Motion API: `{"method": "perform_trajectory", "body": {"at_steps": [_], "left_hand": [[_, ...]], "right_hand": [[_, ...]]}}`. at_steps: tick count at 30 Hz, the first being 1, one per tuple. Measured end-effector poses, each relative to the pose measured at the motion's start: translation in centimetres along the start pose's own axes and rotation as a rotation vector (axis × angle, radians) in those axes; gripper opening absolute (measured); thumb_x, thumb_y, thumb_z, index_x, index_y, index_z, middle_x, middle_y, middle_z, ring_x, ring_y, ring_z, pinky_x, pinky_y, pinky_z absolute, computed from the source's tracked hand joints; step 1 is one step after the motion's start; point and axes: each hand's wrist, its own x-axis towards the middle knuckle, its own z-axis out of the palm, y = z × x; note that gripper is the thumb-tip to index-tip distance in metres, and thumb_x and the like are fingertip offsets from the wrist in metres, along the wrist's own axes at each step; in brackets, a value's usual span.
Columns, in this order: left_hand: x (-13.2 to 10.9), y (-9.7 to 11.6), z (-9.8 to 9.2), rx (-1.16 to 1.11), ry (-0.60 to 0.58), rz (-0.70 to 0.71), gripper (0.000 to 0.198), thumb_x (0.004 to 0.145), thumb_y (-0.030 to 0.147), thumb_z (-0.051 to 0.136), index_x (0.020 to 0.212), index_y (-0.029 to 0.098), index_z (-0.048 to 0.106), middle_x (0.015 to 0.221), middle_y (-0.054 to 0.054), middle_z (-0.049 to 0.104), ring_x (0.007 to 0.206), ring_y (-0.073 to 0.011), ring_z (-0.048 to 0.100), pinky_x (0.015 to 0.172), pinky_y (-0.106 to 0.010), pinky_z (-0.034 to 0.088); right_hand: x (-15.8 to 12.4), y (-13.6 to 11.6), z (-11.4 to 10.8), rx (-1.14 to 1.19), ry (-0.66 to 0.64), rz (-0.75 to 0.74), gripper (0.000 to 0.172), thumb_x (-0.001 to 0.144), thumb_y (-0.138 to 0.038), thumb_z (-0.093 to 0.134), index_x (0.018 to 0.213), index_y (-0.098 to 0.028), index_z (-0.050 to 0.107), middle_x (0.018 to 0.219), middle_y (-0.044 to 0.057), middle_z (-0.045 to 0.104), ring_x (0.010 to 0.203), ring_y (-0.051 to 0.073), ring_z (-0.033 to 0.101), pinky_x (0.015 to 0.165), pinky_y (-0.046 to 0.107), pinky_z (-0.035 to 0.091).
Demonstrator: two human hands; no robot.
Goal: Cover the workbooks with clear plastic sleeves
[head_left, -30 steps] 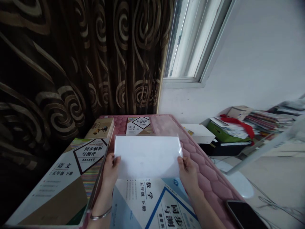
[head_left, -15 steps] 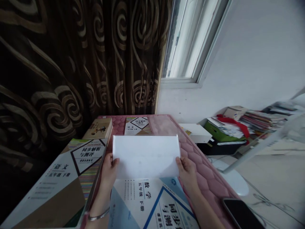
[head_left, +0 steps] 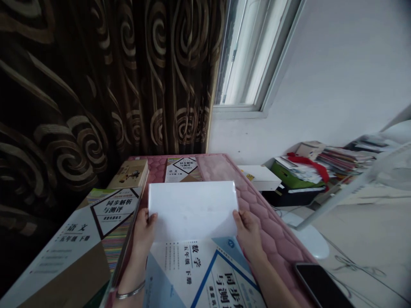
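Both hands grip a blank white sheet (head_left: 192, 209) by its sides, tilted up so that its far edge is highest. My left hand (head_left: 144, 229) pinches the left edge between thumb and fingers, a silver bangle on that wrist. On the right edge, my right hand (head_left: 248, 233) has the same closed pinch. Below the sheet's near edge lies a blue and white mathematics workbook (head_left: 180, 278), partly covered by the sheet and the right forearm. Whether the sheet is joined to the workbook I cannot tell.
At left are a stack of workbooks (head_left: 73, 252) and a brown book (head_left: 128, 173). Another workbook (head_left: 183, 169) lies on the pink quilted tabletop (head_left: 272, 231). A phone (head_left: 321, 284) is at the right edge, beside a white fan's base (head_left: 308, 241). A patterned curtain (head_left: 160, 77) hangs behind.
The whole view has shifted slightly, with everything a little farther left in the picture. Both hands keep the same hold on the white sheet.
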Motion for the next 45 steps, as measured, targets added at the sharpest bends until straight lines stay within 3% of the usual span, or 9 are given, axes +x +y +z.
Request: {"method": "perform_trajectory", "body": {"at_steps": [8, 14, 19, 30, 38, 45], "left_hand": [[0.3, 0.0, -0.4, 0.019, -0.041, -0.066, 0.031, 0.063, 0.047, 0.064, 0.08, 0.022, 0.056, 0.075, -0.003, 0.068, 0.07, -0.0223, 0.064, 0.058, -0.029, 0.048], [0.4, -0.7, -0.2, 0.045, -0.017, -0.039, 0.025, 0.067, 0.043, 0.061, 0.077, 0.022, 0.054, 0.071, -0.002, 0.067, 0.067, -0.0211, 0.065, 0.059, -0.029, 0.048], [0.3, -1.0, -0.2, 0.033, -0.049, -0.056, 0.023, 0.069, 0.042, 0.06, 0.079, 0.022, 0.054, 0.074, -0.003, 0.069, 0.07, -0.0212, 0.065, 0.058, -0.028, 0.048], [0.2, -0.5, -0.4, -0.041, -0.044, -0.089, 0.024, 0.065, 0.037, 0.06, 0.082, 0.021, 0.057, 0.072, -0.002, 0.069, 0.067, -0.0202, 0.066, 0.06, -0.029, 0.048], [0.6, -2.2, 0.1, 0.092, 0.002, 0.028, 0.027, 0.074, 0.038, 0.057, 0.094, 0.021, 0.058, 0.085, -0.005, 0.072, 0.08, -0.0224, 0.069, 0.071, -0.031, 0.052], [0.3, -1.7, 0.2, 0.254, -0.003, 0.113, 0.037, 0.085, 0.046, 0.048, 0.112, 0.021, 0.057, 0.102, -0.009, 0.073, 0.094, -0.0231, 0.069, 0.081, -0.033, 0.053]], "right_hand": [[0.0, 0.1, 0.2, -0.146, 0.028, -0.017, 0.049, 0.082, -0.07, 0.049, 0.073, -0.022, 0.057, 0.068, 0.004, 0.061, 0.064, 0.021, 0.055, 0.059, 0.034, 0.045], [-0.4, 0.1, 0.1, 0.055, -0.041, 0.041, 0.042, 0.08, -0.062, 0.059, 0.08, -0.021, 0.06, 0.069, 0.001, 0.061, 0.059, 0.018, 0.051, 0.05, 0.029, 0.041], [-0.3, 0.3, 0.1, -0.036, -0.015, 0.051, 0.045, 0.081, -0.064, 0.056, 0.074, -0.02, 0.059, 0.061, 0.0, 0.056, 0.057, 0.017, 0.049, 0.049, 0.029, 0.039], [-0.3, 0.5, 0.7, -0.131, 0.058, -0.049, 0.042, 0.085, -0.062, 0.051, 0.081, -0.021, 0.059, 0.073, 0.002, 0.062, 0.069, 0.02, 0.056, 0.063, 0.033, 0.046], [-0.2, 1.4, 0.4, -0.089, 0.032, -0.012, 0.048, 0.082, -0.067, 0.052, 0.082, -0.02, 0.059, 0.069, -0.001, 0.059, 0.066, 0.018, 0.052, 0.061, 0.03, 0.044], [0.1, 2.0, 1.0, -0.311, 0.091, -0.055, 0.052, 0.086, -0.067, 0.038, 0.09, -0.019, 0.058, 0.084, 0.008, 0.067, 0.075, 0.023, 0.06, 0.07, 0.034, 0.047]]}}
